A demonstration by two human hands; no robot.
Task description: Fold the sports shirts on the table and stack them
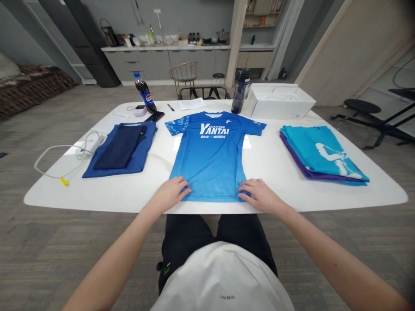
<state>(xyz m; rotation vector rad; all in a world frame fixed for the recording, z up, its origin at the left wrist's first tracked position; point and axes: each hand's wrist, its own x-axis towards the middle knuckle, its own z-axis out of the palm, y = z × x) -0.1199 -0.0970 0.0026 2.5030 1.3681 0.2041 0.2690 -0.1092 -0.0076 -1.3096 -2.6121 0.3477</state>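
Observation:
A blue T-shirt (212, 160) with white "Marathon Yantai" lettering lies spread flat on the white table, its collar pointing away from me and its hem near the front edge. My left hand (171, 192) rests on the shirt's lower left corner, fingers slightly apart and laid on the cloth. On the lower right corner lies my right hand (257, 194), its fingers also spread a little over the fabric. Neither hand lifts the cloth.
Folded dark blue clothes (119, 149) lie at left beside a white charger (90, 142) with cable. Folded turquoise and purple shirts (324, 153) lie at right. Behind stand a cola bottle (145, 94), a dark bottle (240, 91) and a white box (280, 102).

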